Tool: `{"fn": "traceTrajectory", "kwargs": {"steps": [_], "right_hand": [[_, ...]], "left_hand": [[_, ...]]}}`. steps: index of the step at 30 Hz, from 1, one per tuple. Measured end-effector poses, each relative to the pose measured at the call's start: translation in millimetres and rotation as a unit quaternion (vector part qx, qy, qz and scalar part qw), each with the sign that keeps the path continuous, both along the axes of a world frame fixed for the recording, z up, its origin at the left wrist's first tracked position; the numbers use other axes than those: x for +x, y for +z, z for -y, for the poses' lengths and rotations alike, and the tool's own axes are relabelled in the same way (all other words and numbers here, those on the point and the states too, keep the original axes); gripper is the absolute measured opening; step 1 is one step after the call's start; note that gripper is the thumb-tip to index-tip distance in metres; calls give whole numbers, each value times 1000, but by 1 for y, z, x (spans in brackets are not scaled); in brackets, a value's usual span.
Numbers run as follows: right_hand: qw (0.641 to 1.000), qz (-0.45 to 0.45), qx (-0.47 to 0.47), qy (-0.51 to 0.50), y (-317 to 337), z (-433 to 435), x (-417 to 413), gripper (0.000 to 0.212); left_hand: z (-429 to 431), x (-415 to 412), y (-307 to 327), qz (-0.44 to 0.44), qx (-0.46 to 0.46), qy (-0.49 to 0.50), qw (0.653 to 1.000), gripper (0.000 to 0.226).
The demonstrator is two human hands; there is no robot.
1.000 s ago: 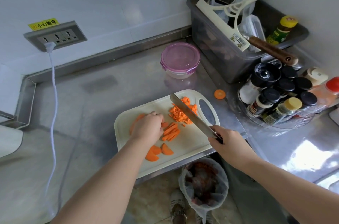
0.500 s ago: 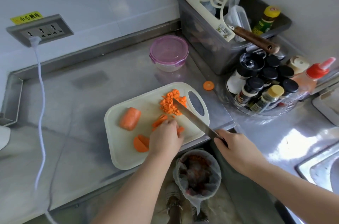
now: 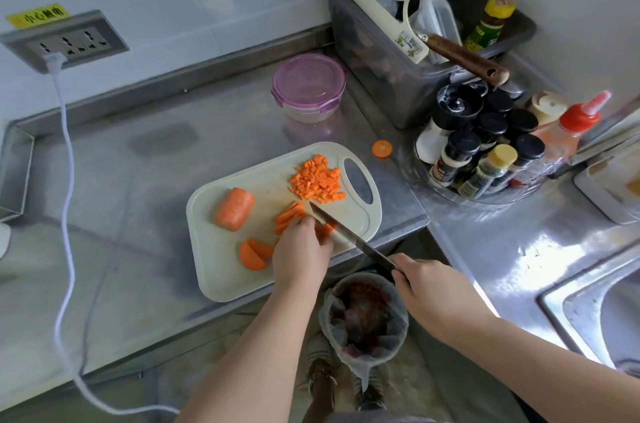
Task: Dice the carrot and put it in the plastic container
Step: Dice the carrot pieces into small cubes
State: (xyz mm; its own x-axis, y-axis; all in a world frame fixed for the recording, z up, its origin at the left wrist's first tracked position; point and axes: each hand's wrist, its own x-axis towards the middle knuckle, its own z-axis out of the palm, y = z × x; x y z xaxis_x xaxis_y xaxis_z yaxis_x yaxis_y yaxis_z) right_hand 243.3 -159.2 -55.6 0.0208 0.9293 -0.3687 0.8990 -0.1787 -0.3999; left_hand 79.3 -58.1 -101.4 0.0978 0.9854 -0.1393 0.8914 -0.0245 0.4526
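The left hand [image 3: 301,249] lies knuckles up on the board, fingers curled down and pinning a bunch of thin orange carrot sticks [image 3: 289,215]. The sticks run from near left to far right. The right hand [image 3: 426,287] is wrapped round the dark handle of a long steel knife [image 3: 349,234]. Its blade slants from near right to far left across the sticks, just beside the left fingertips, with the tip close to a heap of small orange carrot dice [image 3: 318,182] by the board's handle hole.

A thick carrot stump [image 3: 233,208] lies to the left, tilted the same way as the sticks, and a few half-round slices [image 3: 254,253] lie nearer. All sit on a pale rounded plastic cutting board [image 3: 225,270].

The round clear plastic container with a purple lid [image 3: 308,87] stands closed, well behind the board, on the stainless steel tabletop [image 3: 138,180]. One round carrot slice [image 3: 382,148] lies off the board.

Right of it are a grey bin [image 3: 381,76] of utensils, a tray of spice bottles [image 3: 485,152] and a steel sink [image 3: 606,301]. A bagged waste bin [image 3: 363,315] stands on the floor below. A wall socket [image 3: 65,42] feeds a white cable [image 3: 65,180].
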Motion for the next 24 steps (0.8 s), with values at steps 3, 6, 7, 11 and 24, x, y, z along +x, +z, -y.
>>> {"fn": "traceTrajectory", "kwargs": {"steps": [3, 6, 7, 11, 24], "right_hand": [[1000, 11, -10, 4, 1, 0, 0, 27], [999, 36, -20, 17, 0, -1, 0, 28], [998, 48, -28, 23, -1, -1, -1, 28], [992, 97, -61, 49, -7, -3, -4, 28], [998, 34, -49, 10, 2, -8, -1, 22]], "left_hand": [[-1, 1, -1, 3, -5, 11, 1000, 20], [-1, 2, -2, 10, -2, 14, 1000, 18], [0, 1, -2, 13, 1, 14, 1000, 18], [1, 1, -3, 24, 8, 8, 1000, 14], [-3, -3, -5, 48, 18, 30, 998, 16]]}}
